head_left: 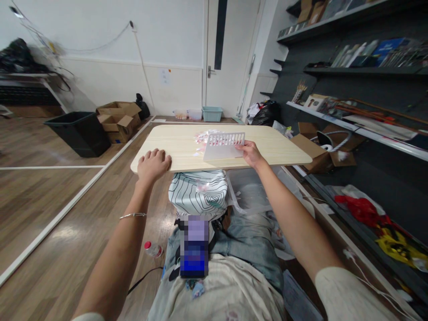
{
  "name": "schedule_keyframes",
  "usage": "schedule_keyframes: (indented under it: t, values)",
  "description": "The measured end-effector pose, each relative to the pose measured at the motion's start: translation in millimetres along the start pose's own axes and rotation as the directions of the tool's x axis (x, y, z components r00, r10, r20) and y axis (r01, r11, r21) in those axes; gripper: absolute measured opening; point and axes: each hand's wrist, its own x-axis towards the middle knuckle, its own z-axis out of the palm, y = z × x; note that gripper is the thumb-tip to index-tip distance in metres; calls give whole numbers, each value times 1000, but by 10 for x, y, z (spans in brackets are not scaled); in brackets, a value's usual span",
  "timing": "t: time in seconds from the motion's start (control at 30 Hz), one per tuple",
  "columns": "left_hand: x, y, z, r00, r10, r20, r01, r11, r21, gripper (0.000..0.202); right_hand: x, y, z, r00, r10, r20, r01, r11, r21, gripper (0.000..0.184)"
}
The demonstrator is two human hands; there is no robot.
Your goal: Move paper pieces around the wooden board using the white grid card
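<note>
Tray (222,146), white, slotted, was pinched at its right edge by right hand (250,153), over small packets (205,137) on bench (180,147), left hand (153,164) curled, empty, rested on near edge.

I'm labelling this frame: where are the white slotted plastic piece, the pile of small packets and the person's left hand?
white slotted plastic piece (222,149), head view, on its flat lower half.
pile of small packets (201,136), head view, on its left part.
left hand (153,164), head view, on the back of the hand.
</note>
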Motion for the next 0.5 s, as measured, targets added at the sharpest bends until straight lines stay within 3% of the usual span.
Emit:
schedule_keyframes:
  t: [0.2, 0.33, 0.4, 0.5]
  values:
    - [-563, -39, 110, 982, -2, -187, -36, 979, -199, 54, -3, 8, 7, 1000, -5, 1, 5, 1000, 12, 38]
    - [-1247, -49, 321, 963, -29, -267, -114, 857, -503, 56, 1, 11, 12, 1000, -4, 4, 4, 1000, 14, 38]
    - [-1704, -11, 462, 970, -166, -180, -3, 728, -686, 59, 6, 12, 12, 1000, -1, -7, 1, 1000, 3, 40]
    - [-2388, 46, 659, 953, -267, 141, 262, 504, -823, 64, 9, 9, 12, 1000, -1, -10, 1, 1000, -6, 40]
